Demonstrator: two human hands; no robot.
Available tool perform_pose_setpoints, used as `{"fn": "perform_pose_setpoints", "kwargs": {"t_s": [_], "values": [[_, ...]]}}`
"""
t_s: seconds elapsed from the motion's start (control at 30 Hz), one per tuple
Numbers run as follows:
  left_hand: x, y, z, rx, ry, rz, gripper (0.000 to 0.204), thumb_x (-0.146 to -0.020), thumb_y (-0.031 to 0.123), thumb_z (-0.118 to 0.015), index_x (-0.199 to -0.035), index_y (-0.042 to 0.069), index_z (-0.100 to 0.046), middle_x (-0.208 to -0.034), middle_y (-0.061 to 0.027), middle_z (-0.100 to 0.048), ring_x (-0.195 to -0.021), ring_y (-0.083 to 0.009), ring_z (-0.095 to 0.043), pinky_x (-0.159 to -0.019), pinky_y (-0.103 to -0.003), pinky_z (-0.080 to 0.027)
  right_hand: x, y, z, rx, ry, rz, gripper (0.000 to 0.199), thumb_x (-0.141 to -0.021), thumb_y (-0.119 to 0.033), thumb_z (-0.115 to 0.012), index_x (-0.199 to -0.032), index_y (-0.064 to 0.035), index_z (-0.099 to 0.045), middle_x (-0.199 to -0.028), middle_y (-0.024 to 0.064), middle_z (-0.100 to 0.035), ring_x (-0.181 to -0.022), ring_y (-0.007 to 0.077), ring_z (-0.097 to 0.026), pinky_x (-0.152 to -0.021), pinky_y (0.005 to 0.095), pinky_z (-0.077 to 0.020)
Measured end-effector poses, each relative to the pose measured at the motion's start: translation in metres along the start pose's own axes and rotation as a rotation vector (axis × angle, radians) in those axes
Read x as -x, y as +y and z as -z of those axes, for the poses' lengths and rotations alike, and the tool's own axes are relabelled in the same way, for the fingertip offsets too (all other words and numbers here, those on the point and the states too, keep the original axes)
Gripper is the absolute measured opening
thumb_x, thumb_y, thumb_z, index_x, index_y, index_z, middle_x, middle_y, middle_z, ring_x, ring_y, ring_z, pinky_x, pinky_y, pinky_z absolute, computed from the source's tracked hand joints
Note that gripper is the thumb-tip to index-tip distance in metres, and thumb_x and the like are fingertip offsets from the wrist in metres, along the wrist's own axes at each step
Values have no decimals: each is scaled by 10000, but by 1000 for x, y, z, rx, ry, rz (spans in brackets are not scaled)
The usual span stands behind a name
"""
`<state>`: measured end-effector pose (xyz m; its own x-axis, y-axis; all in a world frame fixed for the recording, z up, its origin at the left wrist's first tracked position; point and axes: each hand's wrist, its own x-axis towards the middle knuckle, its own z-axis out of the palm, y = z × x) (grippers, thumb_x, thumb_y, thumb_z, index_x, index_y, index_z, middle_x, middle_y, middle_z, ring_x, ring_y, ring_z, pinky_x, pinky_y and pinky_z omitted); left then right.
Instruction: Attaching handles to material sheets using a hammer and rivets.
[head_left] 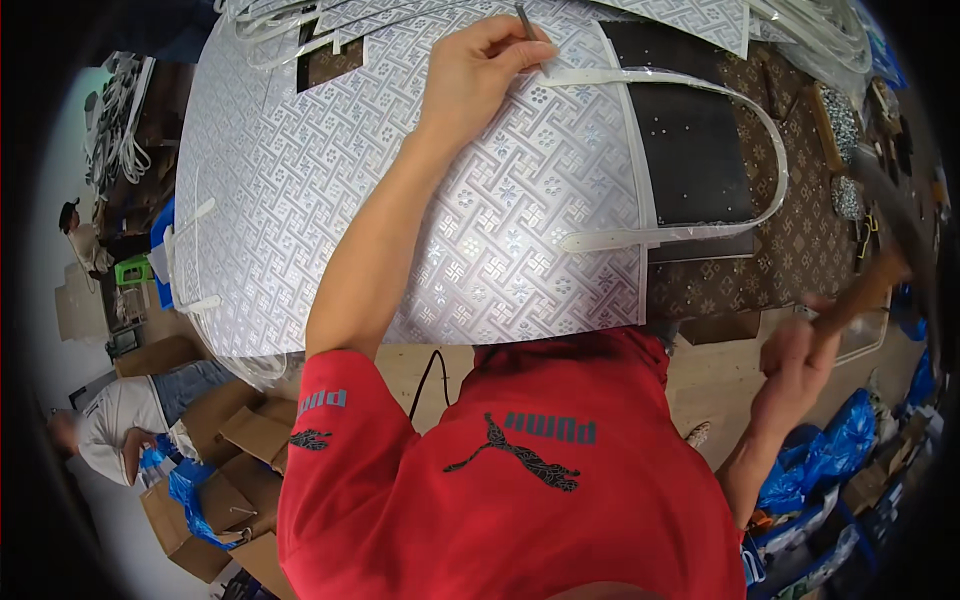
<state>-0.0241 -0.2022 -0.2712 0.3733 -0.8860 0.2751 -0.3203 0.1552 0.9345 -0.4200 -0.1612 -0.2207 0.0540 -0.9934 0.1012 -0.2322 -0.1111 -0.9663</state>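
Note:
My left hand [472,85] pinches a thin metal punch [527,22], which stands near the end of a white strap handle [782,165]. That handle curves in a U off the right edge of a silver-white patterned sheet [480,240], and both its ends lie on the sheet. My left forearm crosses the sheet. Out to the right, my right hand [790,370] is closed around the wooden handle of a hammer [862,290], raised beside the table; its dark head is blurred. The punch's tip is partly hidden by my fingers.
A black board [695,150] with scattered small metal bits lies on the brown patterned table cover [800,255]. Trays of small metal parts [838,115] stand at the right. More strap handles [815,30] lie at the back. Cardboard boxes [215,500] and two people are at the left.

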Motion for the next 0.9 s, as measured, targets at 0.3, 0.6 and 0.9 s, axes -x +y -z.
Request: {"fn": "perform_pose_setpoints", "kwargs": {"t_s": [0.3, 0.6, 0.9], "values": [[6, -5, -6, -1, -6, -1, 96, -881, 99, -708, -919, 19, -746, -766, -36, -713, -687, -78, -627, -640, -224, -487, 7, 3, -37, 44, -290, -184, 231, -1036, -175, -520, -1220, -37, -538, -645, -60, -434, -485, 0, -343, -419, 184, -228], [7, -9, -5, -22, -9, 3, 100, -897, 93, -698, -931, 7, -737, -824, -35, -722, -750, -88, -648, -706, -226, -512, 1, -5, -51, 62, -376, -179, 249, -1036, -215, -542, -1209, -34, -543, -654, -64, -438, -485, 1, -347, -418, 181, -234], [6, -12, -7, -80, -17, -32, 101, -874, 122, -718, -926, 40, -747, -794, -54, -729, -717, -102, -660, -677, -245, -511, -2, -6, -57, 93, -413, -158, 282, -1034, -255, -558, -1215, -39, -543, -658, -63, -437, -493, 1, -352, -431, 181, -247]]}}
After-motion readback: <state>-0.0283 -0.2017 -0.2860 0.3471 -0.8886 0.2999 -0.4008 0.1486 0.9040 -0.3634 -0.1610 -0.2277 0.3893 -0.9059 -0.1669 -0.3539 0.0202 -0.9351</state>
